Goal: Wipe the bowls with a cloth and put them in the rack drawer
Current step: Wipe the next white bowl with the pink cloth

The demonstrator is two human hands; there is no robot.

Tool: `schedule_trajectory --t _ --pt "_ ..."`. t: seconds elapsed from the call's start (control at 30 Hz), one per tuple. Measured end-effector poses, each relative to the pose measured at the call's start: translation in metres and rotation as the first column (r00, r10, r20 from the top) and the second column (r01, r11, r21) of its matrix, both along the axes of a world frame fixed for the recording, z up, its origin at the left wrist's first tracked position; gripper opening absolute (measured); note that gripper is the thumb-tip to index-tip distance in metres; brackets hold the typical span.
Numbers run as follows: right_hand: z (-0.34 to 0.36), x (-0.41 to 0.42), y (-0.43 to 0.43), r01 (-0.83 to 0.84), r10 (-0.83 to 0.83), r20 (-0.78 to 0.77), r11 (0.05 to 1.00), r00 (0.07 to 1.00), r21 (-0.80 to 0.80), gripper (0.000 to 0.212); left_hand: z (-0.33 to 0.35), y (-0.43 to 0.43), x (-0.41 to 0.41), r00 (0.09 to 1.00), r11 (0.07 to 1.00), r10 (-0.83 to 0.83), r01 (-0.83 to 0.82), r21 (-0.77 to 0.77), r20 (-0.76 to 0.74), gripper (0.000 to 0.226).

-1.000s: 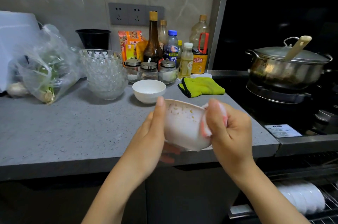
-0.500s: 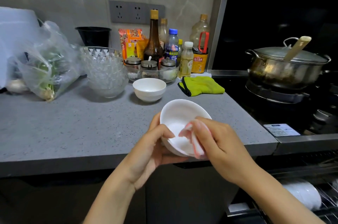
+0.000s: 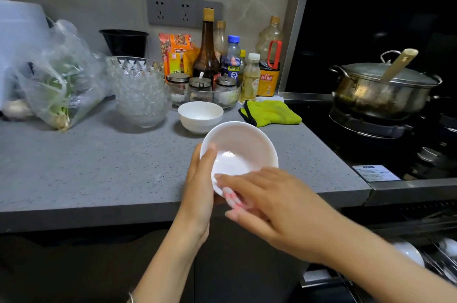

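Left grip [image 3: 199, 187] holds bowl [image 3: 243, 149] at counter edge [image 3: 99, 215].

The grey counter [image 3: 86, 174] gives me wide free room on my left, up to the plastic bag [image 3: 57, 80]. Straight ahead a white bowl [image 3: 200, 116] stands just behind the held bowl [image 3: 242, 149], flanked by stacked glass bowls [image 3: 141, 95] and a green towel [image 3: 270, 113]. Bottles [image 3: 206, 55] wall off the back. To my right the pot [image 3: 380, 90] blocks the stove. Below it, the rack drawer [image 3: 435, 263] stands open.
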State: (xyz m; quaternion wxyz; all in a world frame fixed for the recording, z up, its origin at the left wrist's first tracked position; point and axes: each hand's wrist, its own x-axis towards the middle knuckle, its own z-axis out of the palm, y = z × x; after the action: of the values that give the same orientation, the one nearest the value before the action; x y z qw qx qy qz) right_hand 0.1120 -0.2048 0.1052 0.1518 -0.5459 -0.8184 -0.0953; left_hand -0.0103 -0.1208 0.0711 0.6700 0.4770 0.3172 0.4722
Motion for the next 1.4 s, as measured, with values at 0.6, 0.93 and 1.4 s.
schedule_trajectory --t 0.6,0.93,1.4 --pt "-0.025 -0.018 0.024 0.100 -0.150 0.070 0.878 0.986 0.468 0.051 0.011 -0.004 0.009 0.984 0.993 0.069 -0.083 0.079 0.162 0.033" --pt "-0.035 -0.017 0.026 0.057 -0.118 0.084 0.852 0.989 0.521 0.024 0.010 -0.008 0.003 0.979 0.997 0.071 -0.076 0.019 0.189 0.055" --pt "-0.031 -0.015 0.024 0.057 -0.102 0.068 0.874 0.992 0.482 0.026 0.007 -0.011 0.007 0.987 0.989 0.126 -0.132 0.058 0.102 0.043"
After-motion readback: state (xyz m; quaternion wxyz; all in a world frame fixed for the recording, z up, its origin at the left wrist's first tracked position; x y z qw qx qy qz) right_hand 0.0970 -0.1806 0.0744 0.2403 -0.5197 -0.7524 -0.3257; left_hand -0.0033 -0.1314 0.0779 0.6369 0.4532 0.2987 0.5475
